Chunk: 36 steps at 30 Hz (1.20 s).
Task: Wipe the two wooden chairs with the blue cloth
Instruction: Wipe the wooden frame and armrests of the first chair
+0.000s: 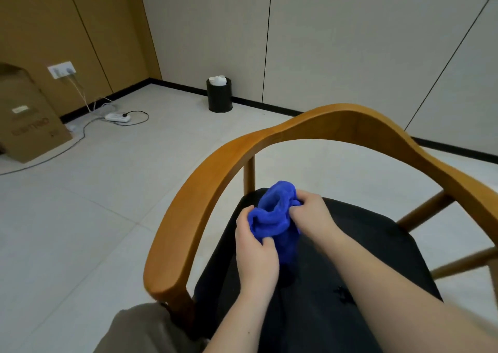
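Both hands hold the bunched blue terry cloth (pixel 275 217) over the chair's seat. The left hand (pixel 256 255) pinches its lower left fold between thumb and curled fingers; the right hand (pixel 310 212) pinches the upper right edge. The two grips pull the fabric slightly apart, so a hollow opens in the middle. That reads as gathering or refolding the cloth into a pad fit for wiping, not wiping itself, since the cloth seems to hang above the seat and does not lie pressed flat on any wood.

Beneath the hands lies the dark padded seat (pixel 377 244) of a wooden armchair with a curved, honey-coloured back-and-arm rail (pixel 215 169). The rail sweeps round the hands on the left and behind, within easy reach, a likely first surface. Slim wooden spindles (pixel 249 174) carry it. A second chair is not in view.

Further out, on the pale tiled floor (pixel 80 217), stand a black round waste bin (pixel 219 95), a white power strip with cables (pixel 117 117) and a brown cardboard box (pixel 27 120).
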Motion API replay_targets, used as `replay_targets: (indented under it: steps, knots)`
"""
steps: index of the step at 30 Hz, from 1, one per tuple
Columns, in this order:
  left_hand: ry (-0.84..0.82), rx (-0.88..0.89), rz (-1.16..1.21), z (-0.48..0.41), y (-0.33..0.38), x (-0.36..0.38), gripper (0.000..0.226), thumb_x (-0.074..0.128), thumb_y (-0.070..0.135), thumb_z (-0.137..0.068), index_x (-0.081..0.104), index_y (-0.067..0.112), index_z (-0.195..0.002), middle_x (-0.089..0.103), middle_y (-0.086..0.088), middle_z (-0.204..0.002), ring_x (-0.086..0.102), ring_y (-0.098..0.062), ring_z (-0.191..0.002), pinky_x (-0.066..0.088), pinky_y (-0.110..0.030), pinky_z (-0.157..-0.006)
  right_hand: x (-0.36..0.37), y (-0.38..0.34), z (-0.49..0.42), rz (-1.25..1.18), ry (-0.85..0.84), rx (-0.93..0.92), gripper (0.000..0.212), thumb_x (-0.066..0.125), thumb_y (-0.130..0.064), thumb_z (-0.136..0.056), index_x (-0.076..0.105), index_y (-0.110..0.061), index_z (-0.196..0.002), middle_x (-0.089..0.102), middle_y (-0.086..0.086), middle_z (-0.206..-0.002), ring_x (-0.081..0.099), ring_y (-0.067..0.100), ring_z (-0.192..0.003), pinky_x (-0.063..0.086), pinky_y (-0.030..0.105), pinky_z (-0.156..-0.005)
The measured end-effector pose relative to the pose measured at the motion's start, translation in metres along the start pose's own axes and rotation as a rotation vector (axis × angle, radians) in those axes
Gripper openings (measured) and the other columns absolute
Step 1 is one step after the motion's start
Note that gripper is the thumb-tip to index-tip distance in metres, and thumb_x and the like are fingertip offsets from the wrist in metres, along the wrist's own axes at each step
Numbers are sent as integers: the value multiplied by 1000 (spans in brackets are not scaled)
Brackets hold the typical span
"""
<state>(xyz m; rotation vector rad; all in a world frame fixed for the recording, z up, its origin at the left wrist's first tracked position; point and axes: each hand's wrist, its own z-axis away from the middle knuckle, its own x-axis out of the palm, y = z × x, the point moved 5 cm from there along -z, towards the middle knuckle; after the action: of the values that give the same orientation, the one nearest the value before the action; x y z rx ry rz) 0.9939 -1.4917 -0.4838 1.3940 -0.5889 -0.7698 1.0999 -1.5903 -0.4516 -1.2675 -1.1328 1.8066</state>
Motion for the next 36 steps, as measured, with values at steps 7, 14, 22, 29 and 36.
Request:
replay_targets:
  steps: [7,14,22,29,36]
  knots:
    - [-55,15,-111,70,1,-52,49,56,8,-94,45,50,-117,56,21,-119,58,-1,-110,53,-24,-92,31,2,66,-51,-50,11,29,47,3,-79,66,-17,-72,67,9,-70,59,18,-67,50,35,-64]
    - [104,-55,-108,124,-26,-113,54,61,7,-91,44,45,-126,53,21,-124,57,-5,-114,53,-32,-100,83,-4,131,-112,-143,-28,19,47,7,-82,61,-4,-78,59,11,-64,54,18,-63,47,30,-61]
    - [244,-11,-16,127,-22,-181,70,64,-3,-86,38,45,-131,48,11,-129,58,-11,-114,53,-38,-99,136,-7,175,-300,-48,44,17,50,7,-82,62,-5,-83,58,15,-70,49,15,-61,42,26,-54]
    - [6,-19,82,72,-18,-192,63,59,-2,-91,42,39,-136,69,12,-107,68,-7,-91,55,-25,-75,168,-20,188,-397,-80,-34,35,59,5,-80,64,-23,-100,70,-3,-85,66,8,-72,53,20,-63]
    - [-162,-80,-109,31,-37,-192,17,59,24,-98,55,21,-114,64,8,-75,61,2,-53,45,-11,-49,175,-20,186,-315,-25,-64,13,60,6,-81,60,-7,-80,59,-7,-58,58,-1,-52,45,10,-51]
